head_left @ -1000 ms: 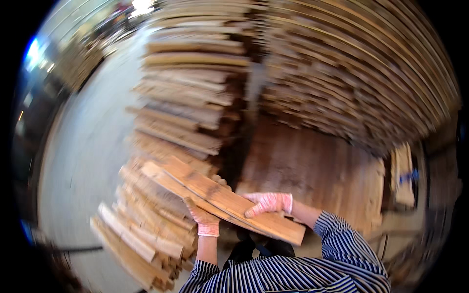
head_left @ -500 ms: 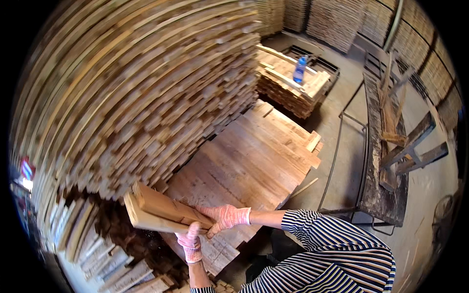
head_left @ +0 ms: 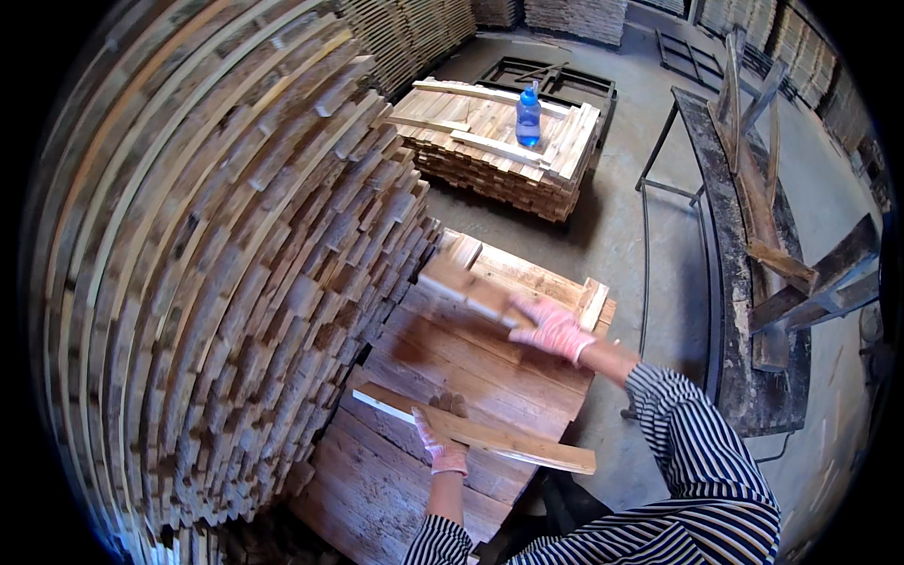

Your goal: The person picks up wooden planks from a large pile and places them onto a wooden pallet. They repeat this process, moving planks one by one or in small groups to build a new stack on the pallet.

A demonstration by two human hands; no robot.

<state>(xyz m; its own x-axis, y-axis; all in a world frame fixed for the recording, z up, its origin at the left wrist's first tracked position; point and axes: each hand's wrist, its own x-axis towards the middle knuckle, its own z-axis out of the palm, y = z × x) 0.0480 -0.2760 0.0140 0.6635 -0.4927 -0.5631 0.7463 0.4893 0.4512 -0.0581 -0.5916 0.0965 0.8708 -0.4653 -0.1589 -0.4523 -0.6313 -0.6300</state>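
Grey floor, long dark scuffed bench at right, tall timber stacks at the back

We can read no text, label, brand, number or sign anywhere in this view of the workplace.
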